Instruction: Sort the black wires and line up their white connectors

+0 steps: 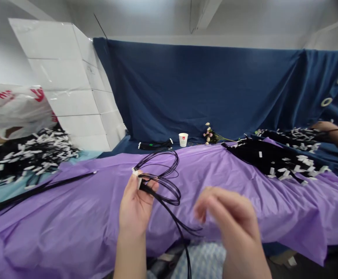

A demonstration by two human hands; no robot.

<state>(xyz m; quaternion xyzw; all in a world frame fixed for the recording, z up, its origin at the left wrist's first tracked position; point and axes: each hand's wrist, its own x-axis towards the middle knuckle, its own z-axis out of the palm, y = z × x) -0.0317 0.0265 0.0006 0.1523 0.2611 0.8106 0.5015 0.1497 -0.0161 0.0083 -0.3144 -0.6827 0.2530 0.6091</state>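
Observation:
My left hand [136, 203] is closed on a bundle of thin black cables [164, 178], pinching it near a small white connector [136, 173]. The cables loop above my fingers and their long ends trail down past the table edge. My right hand [229, 219] hovers to the right of the loops, blurred by motion, fingers curled, touching nothing that I can make out. Both hands are over a purple plastic sheet [84, 217] that covers the table.
Piles of black cables with white tags lie at the left [26, 153] and the right [276, 157]. Another person's arm [336, 135] rests at the far right. A white paper cup [183, 139], small flowers [211, 135], white foam boxes [70, 81] and a blue curtain [215, 89] stand behind.

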